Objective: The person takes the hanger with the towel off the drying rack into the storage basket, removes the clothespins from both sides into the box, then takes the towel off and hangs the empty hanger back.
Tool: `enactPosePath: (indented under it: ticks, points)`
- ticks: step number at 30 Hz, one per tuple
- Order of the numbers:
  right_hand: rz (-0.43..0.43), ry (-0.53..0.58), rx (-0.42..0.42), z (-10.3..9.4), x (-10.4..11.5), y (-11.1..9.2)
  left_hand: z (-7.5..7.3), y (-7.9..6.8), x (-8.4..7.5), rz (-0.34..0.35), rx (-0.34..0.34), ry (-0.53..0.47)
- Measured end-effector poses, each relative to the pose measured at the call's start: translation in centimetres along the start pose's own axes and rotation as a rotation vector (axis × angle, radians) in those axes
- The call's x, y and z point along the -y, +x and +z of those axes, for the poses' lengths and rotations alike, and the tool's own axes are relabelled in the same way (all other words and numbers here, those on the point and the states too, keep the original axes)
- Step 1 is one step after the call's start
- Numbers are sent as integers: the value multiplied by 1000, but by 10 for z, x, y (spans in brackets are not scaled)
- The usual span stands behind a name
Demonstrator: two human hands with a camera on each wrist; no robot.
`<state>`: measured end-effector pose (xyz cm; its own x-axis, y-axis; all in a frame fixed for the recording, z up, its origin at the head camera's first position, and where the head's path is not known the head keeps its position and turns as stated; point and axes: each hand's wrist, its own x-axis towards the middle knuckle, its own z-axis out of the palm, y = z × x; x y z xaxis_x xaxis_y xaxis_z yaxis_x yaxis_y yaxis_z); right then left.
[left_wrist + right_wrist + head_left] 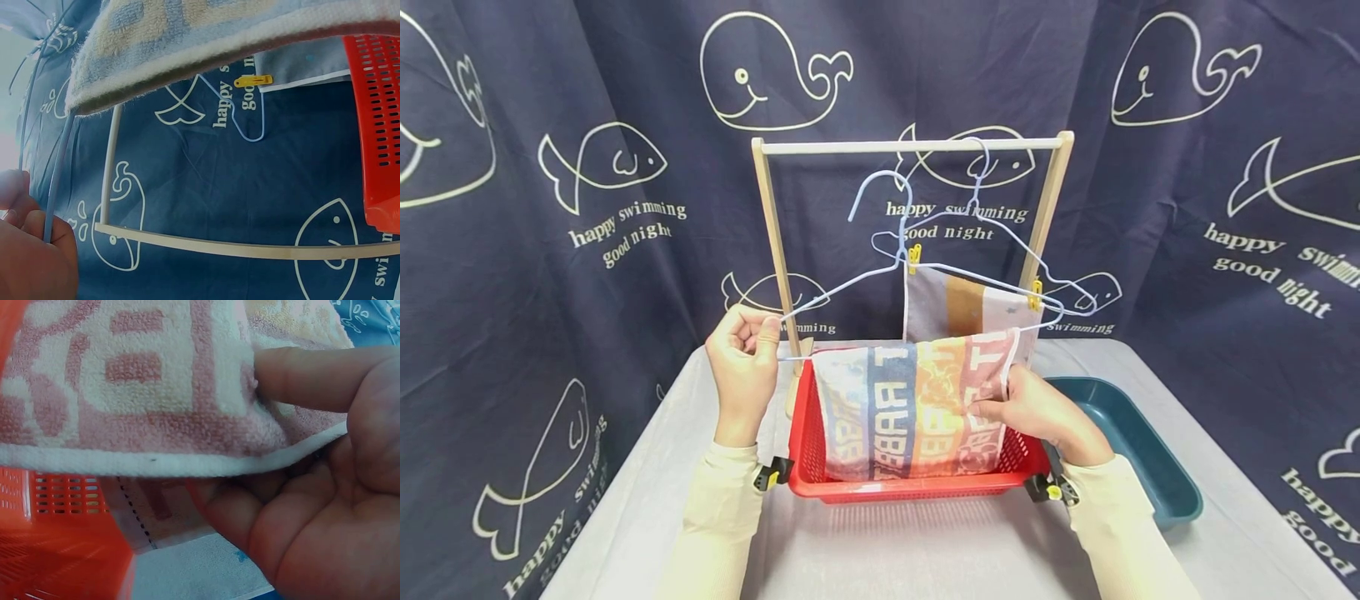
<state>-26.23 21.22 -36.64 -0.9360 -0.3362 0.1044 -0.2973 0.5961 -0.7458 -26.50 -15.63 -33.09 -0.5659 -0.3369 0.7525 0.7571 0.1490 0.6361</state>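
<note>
My left hand grips the left end of a light blue wire hanger, held up in front of the rack. Over the hanger's lower bar drapes a striped towel in blue, orange and pink with pale letters. In the right wrist view, my right hand pinches the pink side edge of the towel, thumb on the front and fingers behind. The towel's lower part hangs in front of and into a red perforated basket. The hanger's hook points up, off the rail.
A wooden rack with a white rail stands behind. A second blue hanger hangs there, with a grey and brown cloth under yellow clips. A dark teal tray lies at right on the white table.
</note>
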Motion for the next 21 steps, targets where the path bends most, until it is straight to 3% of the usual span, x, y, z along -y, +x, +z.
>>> enactPosePath:
  ticks: [15,21]
  points:
    - [17,319,32,-5,0,-4,-2,0,-1,2,13,-10]
    - [7,444,-2,-5,5,-4,-2,1,0,8,27,-5]
